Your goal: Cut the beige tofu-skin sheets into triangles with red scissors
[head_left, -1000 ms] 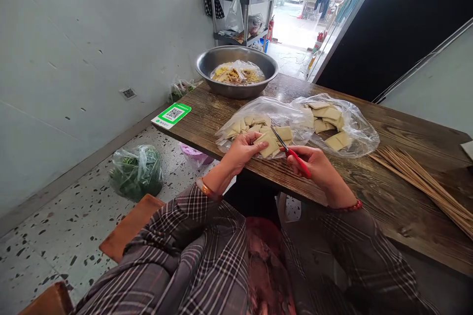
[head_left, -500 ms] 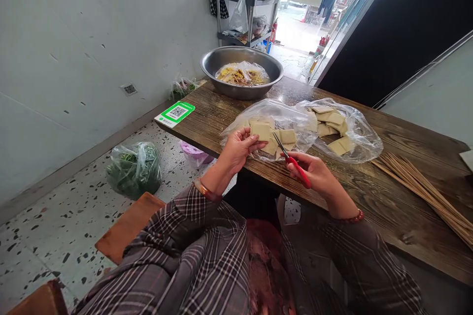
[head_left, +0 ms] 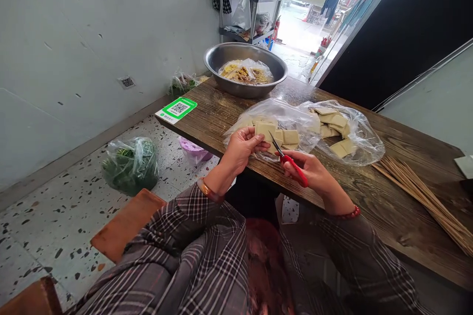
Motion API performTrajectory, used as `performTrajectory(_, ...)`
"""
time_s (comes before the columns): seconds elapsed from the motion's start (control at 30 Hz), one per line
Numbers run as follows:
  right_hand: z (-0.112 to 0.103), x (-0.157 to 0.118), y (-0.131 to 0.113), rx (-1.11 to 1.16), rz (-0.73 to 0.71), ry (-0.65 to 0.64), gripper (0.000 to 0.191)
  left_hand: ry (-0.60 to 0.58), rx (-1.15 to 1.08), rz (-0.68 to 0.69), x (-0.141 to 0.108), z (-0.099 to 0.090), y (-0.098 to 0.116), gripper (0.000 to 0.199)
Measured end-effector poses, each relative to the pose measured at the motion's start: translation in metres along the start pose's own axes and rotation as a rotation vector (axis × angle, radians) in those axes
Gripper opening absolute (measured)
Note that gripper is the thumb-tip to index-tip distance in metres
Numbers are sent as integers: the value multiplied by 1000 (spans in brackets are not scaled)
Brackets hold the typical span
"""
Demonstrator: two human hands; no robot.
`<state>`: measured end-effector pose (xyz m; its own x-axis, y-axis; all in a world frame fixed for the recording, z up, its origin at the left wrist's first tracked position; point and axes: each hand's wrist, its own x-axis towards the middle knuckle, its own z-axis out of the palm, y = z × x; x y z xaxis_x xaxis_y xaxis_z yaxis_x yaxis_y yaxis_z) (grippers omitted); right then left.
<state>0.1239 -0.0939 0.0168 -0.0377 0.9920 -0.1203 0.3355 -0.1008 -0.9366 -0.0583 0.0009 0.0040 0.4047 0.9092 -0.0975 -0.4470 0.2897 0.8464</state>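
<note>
Between thumb and fingers, my left hand point(head_left: 242, 150) pinches a flat, pale tan square of tofu sheet point(head_left: 264, 131), held upright above the table's front edge. My right hand point(head_left: 308, 170) is closed round the red handles of a pair of scissors point(head_left: 294, 169). Their dark blades point up and left, a little apart, at the right edge of the square. Behind my hands, more tan squares point(head_left: 290, 139) lie on a clear plastic bag point(head_left: 254, 111). A second bag to the right holds a further pile of squares point(head_left: 334, 120).
A steel basin point(head_left: 246, 89) with bagged yellow food stands at the table's far end. Thin wooden sticks point(head_left: 424, 202) lie at the right. A green QR card point(head_left: 178, 108) sits at the left corner. Bagged greens point(head_left: 131, 167) and a wooden stool point(head_left: 127, 224) are on the floor.
The scissors have moved left, and their blade tips now reach the edge of the square in my left hand. The view has shifted slightly.
</note>
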Motion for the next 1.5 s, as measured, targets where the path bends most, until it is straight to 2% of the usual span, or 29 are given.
performTrajectory(0.3, 4, 0, -5, 18, 15, -18, 61, -56, 105, -20, -2, -11, 4, 26)
performTrajectory(0.63, -5, -3, 2, -167, -70, 25, 46, -141, 176, -107, -3, -18, 7, 27)
performTrajectory(0.77, -7, -4, 3, -215, -89, 5, 45, -187, 205, -135, -3, -22, 4, 31)
performTrajectory(0.97, -4, 0, -7, -228, -91, -48, 45, -264, 236, -157, -4, -24, 3, 35)
performTrajectory(1.13, -4, 1, -4, -162, -78, -39, 44, -277, 245, -183, -4, -25, 6, 34)
performTrajectory(1.33, -7, 1, 2, -221, -101, 15, 43, -290, 232, -186, -2, -25, 6, 35)
performTrajectory(1.5, -3, 2, 4, -274, -108, 74, 47, -222, 183, -137, -1, -24, 1, 39)
